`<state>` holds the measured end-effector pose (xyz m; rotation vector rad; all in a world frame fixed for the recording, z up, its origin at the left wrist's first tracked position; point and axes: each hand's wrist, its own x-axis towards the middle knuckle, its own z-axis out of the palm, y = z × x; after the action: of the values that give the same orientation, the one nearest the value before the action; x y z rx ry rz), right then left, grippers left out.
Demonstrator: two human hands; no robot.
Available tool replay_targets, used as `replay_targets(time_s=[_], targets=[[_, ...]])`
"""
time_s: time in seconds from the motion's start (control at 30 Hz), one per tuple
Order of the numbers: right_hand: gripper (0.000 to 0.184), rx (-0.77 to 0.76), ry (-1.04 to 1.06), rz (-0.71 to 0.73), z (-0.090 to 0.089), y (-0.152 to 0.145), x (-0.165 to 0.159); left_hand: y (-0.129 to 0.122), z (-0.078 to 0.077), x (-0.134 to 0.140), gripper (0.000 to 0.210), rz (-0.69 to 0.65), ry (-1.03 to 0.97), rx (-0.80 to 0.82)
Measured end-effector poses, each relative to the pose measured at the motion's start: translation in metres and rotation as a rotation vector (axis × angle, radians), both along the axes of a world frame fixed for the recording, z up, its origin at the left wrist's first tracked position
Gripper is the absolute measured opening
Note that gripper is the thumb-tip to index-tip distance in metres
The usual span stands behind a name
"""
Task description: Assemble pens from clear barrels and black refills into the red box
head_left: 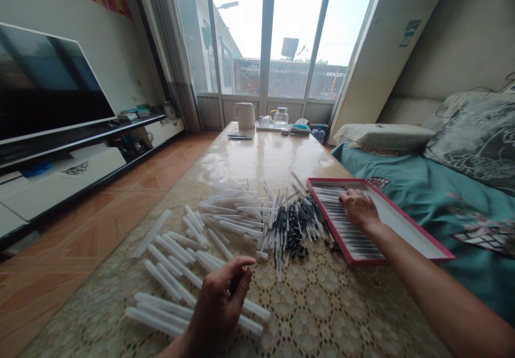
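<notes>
My right hand [360, 209] reaches into a shallow pink-rimmed box [416, 228], its fingers closed on a slim pen at the far end of a row. That row of pens [340, 216] lies side by side along the box's left part. Over the near table, my left hand [219, 299] has thumb and forefinger curved with a gap between the tips; nothing shows in it. Beneath and beside it lie several frosted white pen barrels [171, 275]. Between the hands is a heap of black-and-clear pen refills [287, 224], with small black pieces [300, 251] at its near edge.
The long table has a patterned cover [317, 304]. At its far end stand a beige jug [245, 115], a glass pitcher [280, 116] and a tissue pack [300, 127]. A sofa with a teal cover [402, 173] runs along the right. A television [48, 84] is on the left.
</notes>
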<state>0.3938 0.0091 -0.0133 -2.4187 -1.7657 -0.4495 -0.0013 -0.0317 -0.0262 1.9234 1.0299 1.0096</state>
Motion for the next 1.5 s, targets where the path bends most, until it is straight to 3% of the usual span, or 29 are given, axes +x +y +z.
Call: replay_targets(time_s=[0.13,0.23,0.37,0.5,0.67,0.87,1.07,1.2,1.27,1.4,1.5], targets=[[0.015,0.050,-0.034,0.001,0.003,0.007,-0.004,0.001,0.002,-0.001,0.020,0.003,0.063,0.048],[0.019,0.120,-0.019,0.015,0.008,0.006,-0.026,0.003,0.004,-0.002,0.020,0.032,0.099,0.067],[0.016,0.146,0.064,0.179,0.011,-0.009,-0.086,0.007,0.005,-0.003,0.017,0.086,0.121,0.053],[0.010,0.124,0.401,0.493,0.007,-0.028,-0.157,0.012,0.003,-0.005,0.016,0.123,0.128,0.042],[0.011,0.124,0.429,0.542,0.002,-0.023,-0.210,0.016,0.002,-0.006,0.015,0.148,0.086,0.001],[0.001,0.144,0.469,0.482,-0.001,-0.018,-0.219,0.019,0.004,-0.003,0.019,0.158,-0.113,-0.220],[0.005,0.193,0.685,0.615,0.003,-0.051,-0.227,0.023,0.012,0.002,0.047,0.117,-0.530,-0.644],[0.006,0.172,0.734,0.704,0.006,-0.056,-0.224,0.022,0.017,0.001,0.031,0.123,-0.671,-0.750],[0.012,0.163,0.703,0.656,0.008,-0.047,-0.212,0.022,0.017,0.000,0.029,0.143,-0.703,-0.755],[0.013,0.106,0.415,0.223,0.010,-0.016,-0.178,0.023,0.013,-0.001,0.030,0.167,-0.714,-0.727],[0.020,0.063,0.339,0.091,0.009,0.005,-0.163,0.024,0.009,0.000,0.028,0.152,-0.699,-0.711]])
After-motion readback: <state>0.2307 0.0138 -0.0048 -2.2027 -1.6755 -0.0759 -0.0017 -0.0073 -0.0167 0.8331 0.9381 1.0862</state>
